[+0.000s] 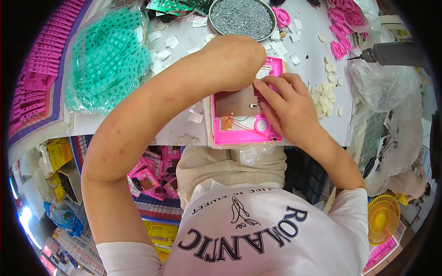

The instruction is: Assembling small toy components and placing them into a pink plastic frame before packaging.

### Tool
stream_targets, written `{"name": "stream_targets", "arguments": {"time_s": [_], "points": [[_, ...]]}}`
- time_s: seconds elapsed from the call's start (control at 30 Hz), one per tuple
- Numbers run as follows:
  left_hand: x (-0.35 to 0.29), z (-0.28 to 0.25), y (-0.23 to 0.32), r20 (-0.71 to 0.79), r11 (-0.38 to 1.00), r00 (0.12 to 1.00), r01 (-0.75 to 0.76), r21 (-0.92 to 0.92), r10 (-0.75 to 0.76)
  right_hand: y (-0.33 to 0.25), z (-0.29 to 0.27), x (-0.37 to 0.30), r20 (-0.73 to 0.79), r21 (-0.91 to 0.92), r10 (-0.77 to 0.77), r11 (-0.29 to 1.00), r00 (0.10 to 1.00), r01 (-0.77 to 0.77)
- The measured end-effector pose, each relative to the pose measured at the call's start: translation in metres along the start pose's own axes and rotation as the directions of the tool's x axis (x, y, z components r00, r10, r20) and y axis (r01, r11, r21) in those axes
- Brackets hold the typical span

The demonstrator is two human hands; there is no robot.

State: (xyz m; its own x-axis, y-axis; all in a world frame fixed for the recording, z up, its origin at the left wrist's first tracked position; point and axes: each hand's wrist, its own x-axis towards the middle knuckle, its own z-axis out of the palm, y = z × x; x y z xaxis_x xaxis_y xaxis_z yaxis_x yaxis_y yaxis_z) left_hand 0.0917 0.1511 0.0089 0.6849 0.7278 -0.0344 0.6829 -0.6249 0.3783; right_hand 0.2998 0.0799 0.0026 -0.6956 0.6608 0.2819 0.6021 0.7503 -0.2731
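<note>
Cluttered white table (179, 131), head view. Along its far side: dish of screws (241, 19), green boards (170, 6), bag of green keypads (108, 64). White scraps (172, 42) around; white discs (325, 99) and a powered screwdriver (396, 54) off to the right.

Pink case (221, 136) lies at the table's near edge, in front of the lap, inside facing up. Brown plate (237, 105) sits in it, red wires (246, 129) run across the near end, beside a pink ring (262, 123).

Step in hand: probably fitting or adjusting a small part inside the case, upper middle; the part itself is hidden. Next move likely calls for a steady case, fine fingertip work and wires kept clear.

Left hand (243, 59): forearm sweeps up and across from lower left, elbow out wide, wrist bent, back of hand up over the case's far part. Its fingers are hidden underneath; grip can't be made out. Right hand (291, 97): comes in from lower right, palm down over the case's right edge, fingers slightly spread, curved toward the left hand. Whether they pinch anything is unclear.
</note>
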Motion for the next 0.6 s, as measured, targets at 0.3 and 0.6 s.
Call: {"name": "stream_targets", "arguments": {"time_s": [0.3, 0.6], "points": [[-0.001, 0.006, 0.011, -0.076, 1.000, 0.997, 0.002, 0.016, -0.001, -0.026, -0.004, 0.001, 0.123, -0.161, 0.079, 0.985, 0.989, -0.058], [-0.121, 0.032, -0.011, -0.175, 0.335, 0.673, 0.114, -0.935, -0.719, -0.024, -0.009, 0.003, 0.149, -0.072, 0.077, 0.995, 0.986, -0.067]]}}
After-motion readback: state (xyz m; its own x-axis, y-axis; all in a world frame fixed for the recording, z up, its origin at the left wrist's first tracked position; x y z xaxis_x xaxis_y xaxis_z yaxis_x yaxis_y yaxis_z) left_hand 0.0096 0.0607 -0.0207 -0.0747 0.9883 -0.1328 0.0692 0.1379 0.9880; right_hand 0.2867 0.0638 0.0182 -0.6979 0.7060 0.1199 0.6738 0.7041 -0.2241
